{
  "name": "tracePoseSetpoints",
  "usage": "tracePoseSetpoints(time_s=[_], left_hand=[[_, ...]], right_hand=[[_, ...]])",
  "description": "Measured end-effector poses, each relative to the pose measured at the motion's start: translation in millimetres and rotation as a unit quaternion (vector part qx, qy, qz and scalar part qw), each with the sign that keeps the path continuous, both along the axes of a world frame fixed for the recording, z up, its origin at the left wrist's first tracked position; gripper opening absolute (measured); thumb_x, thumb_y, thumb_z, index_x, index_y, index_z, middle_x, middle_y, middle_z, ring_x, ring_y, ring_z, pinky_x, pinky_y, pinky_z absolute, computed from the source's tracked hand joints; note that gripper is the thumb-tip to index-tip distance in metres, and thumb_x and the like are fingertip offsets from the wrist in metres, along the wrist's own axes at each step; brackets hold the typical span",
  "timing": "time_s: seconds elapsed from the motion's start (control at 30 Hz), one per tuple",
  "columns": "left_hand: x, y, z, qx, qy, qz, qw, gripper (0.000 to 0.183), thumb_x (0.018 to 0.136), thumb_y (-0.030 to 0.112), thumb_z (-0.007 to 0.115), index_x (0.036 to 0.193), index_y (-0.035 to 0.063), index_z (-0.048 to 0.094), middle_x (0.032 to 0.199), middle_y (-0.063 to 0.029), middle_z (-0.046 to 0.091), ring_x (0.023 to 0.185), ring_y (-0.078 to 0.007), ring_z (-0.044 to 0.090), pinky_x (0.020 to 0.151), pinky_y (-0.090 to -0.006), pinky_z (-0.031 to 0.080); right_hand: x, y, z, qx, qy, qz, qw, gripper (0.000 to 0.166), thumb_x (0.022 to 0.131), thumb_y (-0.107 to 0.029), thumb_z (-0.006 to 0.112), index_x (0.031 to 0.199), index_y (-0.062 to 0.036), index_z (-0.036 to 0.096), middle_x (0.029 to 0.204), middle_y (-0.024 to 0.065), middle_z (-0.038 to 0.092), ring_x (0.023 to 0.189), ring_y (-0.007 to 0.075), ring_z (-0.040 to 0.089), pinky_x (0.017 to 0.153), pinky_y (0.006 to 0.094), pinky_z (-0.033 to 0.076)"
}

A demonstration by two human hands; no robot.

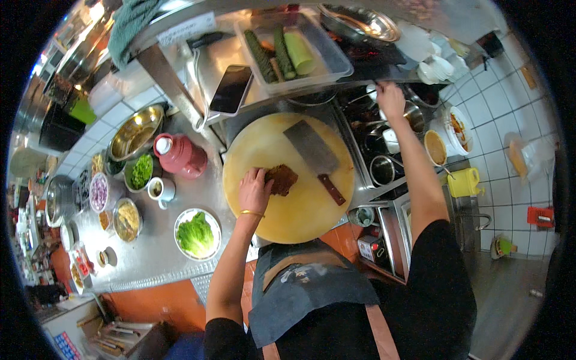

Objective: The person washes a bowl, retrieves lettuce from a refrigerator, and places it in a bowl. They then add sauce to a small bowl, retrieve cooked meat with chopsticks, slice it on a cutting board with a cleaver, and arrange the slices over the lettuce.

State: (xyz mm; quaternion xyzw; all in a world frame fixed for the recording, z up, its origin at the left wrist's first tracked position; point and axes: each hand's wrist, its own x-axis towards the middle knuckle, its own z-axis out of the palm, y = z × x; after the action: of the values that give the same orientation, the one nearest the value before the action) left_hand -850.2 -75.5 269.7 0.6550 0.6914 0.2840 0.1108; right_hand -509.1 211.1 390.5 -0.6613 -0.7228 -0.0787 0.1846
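A round yellow chopping board (288, 220) lies before me. On it my left hand (255, 186) grips the left edge of a flat, dark brown piece of cooked meat (283, 180). To the right of the meat rests a cleaver (312, 146) with a wooden handle, its blade pointing away from me. My right hand (391, 100) reaches out over the containers on the right. Its fingers are closed around what looks like a thin utensil handle (360, 98); its far end is hard to make out.
A phone (231, 89) and a clear plastic tub (333, 72) of cucumbers are on the shelf beyond the board. At left stand a pink thermos jug (182, 155), a plate (178, 249) of lettuce and several bowls. Metal pots (382, 170) and a yellow jug (463, 182) are at right.
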Motion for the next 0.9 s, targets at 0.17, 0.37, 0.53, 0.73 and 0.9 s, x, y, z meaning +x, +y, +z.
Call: tracePoseSetpoints(time_s=[0.17,0.37,0.53,0.73,0.9], left_hand=[[-5,-1,0,-0.025,-0.020,-0.025,0.999,0.036,0.080,0.019,0.071,0.113,0.0088,0.062,0.107,-0.0100,0.060,0.104,-0.0303,0.056,0.085,-0.0427,0.044],[-10,-5,8,-0.056,-0.027,-0.032,0.998,0.039,0.079,0.019,0.072,0.116,0.0103,0.064,0.110,-0.0111,0.061,0.105,-0.0323,0.057,0.088,-0.0414,0.046],[-15,12,0,-0.089,-0.083,-0.116,0.986,0.038,0.081,0.018,0.072,0.117,0.0082,0.064,0.110,-0.0138,0.061,0.102,-0.0348,0.059,0.085,-0.0427,0.048],[-35,6,-6,-0.077,-0.143,-0.085,0.983,0.059,0.079,0.028,0.079,0.128,0.0042,0.056,0.120,-0.0163,0.058,0.112,-0.0325,0.059,0.093,-0.0379,0.049],[-40,-12,-46,-0.114,-0.224,-0.068,0.966,0.070,0.079,0.032,0.080,0.135,0.0052,0.048,0.121,-0.0195,0.061,0.111,-0.0312,0.061,0.096,-0.0374,0.048]], right_hand=[[-6,41,-4,0.037,-0.076,0.004,0.996,0.032,0.091,-0.029,0.060,0.112,-0.0052,0.065,0.106,0.0187,0.064,0.093,0.0379,0.066,0.080,0.0471,0.055],[-63,-121,-41,-0.153,-0.013,0.162,0.975,0.030,0.090,-0.031,0.060,0.110,-0.0085,0.064,0.107,0.0130,0.065,0.089,0.0341,0.066,0.074,0.0474,0.054],[-78,-225,-110,-0.363,-0.074,0.109,0.922,0.071,0.089,-0.039,0.064,0.144,-0.0053,0.036,0.127,0.0272,0.055,0.116,0.0417,0.056,0.093,0.0528,0.046],[-63,-232,-157,-0.275,0.114,0.101,0.949,0.065,0.088,-0.025,0.065,0.142,-0.0025,0.035,0.126,0.0268,0.056,0.111,0.0429,0.058,0.090,0.0485,0.048],[-60,-249,-116,-0.209,0.243,0.116,0.940,0.038,0.092,-0.019,0.063,0.124,-0.0006,0.052,0.099,0.0185,0.066,0.085,0.0280,0.065,0.076,0.0382,0.051]])
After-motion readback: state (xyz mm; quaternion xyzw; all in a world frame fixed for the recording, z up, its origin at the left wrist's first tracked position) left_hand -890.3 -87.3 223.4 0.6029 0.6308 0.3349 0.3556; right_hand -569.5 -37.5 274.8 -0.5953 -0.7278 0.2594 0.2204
